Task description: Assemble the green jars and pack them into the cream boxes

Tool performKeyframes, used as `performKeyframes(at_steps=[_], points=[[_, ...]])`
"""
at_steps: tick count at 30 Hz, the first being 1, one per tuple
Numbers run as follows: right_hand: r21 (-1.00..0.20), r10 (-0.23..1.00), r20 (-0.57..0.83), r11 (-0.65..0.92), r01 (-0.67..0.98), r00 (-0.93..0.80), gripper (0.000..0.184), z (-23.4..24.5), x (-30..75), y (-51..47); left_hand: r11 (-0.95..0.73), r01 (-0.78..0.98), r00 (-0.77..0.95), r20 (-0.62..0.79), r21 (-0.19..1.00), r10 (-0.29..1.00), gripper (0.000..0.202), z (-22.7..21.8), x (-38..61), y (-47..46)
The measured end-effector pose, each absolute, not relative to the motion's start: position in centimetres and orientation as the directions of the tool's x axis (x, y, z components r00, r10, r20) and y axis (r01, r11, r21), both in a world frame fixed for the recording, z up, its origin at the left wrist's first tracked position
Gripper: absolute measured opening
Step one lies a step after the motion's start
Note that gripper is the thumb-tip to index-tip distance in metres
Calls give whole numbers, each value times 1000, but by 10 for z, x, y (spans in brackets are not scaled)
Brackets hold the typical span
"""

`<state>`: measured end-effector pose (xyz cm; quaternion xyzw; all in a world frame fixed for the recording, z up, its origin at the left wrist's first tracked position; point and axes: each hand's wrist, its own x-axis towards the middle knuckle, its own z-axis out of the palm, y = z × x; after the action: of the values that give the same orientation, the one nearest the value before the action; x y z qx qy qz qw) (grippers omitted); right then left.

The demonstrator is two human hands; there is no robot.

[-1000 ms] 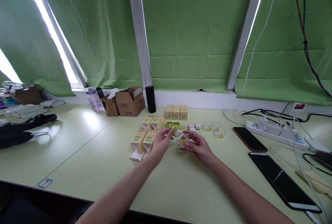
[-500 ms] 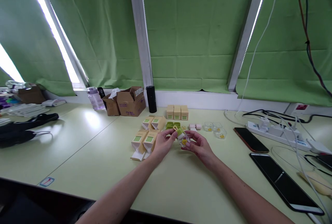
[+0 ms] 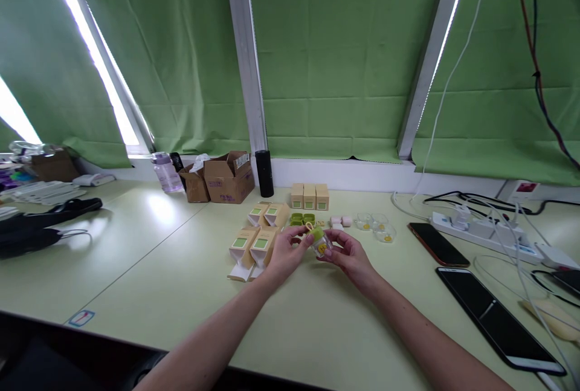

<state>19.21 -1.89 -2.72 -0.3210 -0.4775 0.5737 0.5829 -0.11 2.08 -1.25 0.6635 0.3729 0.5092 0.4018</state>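
Note:
Between my two hands is a small clear jar (image 3: 322,248) with a yellow picture on its side. A green lid (image 3: 316,234) with a pale yellow loop sits on its top end, and the jar tilts toward the upper left. The fingers of my left hand (image 3: 290,251) are closed on the lid. My right hand (image 3: 348,257) grips the clear body. Behind them lie green lids (image 3: 302,219), small pink-white pieces (image 3: 341,221) and clear jar bodies (image 3: 379,228) with yellow pictures. Left of my left hand are open cardboard boxes (image 3: 261,246) with green labels.
Three closed small boxes (image 3: 309,196) stand near the wall, beside a black cylinder (image 3: 264,173) and a larger brown carton (image 3: 229,177). On the right are two phones (image 3: 498,318), a power strip (image 3: 487,237) and loose cables. A purple bottle (image 3: 167,172) stands further left.
The jar and its lid have turned slightly in my hands, so the loop and the yellow picture sit at a different angle. Both hands stay nearly in place.

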Motion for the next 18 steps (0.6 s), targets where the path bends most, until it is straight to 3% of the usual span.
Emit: performKeyframes(at_steps=[18], points=[[-911, 976, 194, 140, -388, -104, 54, -28, 191, -19, -500, 144, 238, 460, 854, 855, 46, -23, -2, 26]])
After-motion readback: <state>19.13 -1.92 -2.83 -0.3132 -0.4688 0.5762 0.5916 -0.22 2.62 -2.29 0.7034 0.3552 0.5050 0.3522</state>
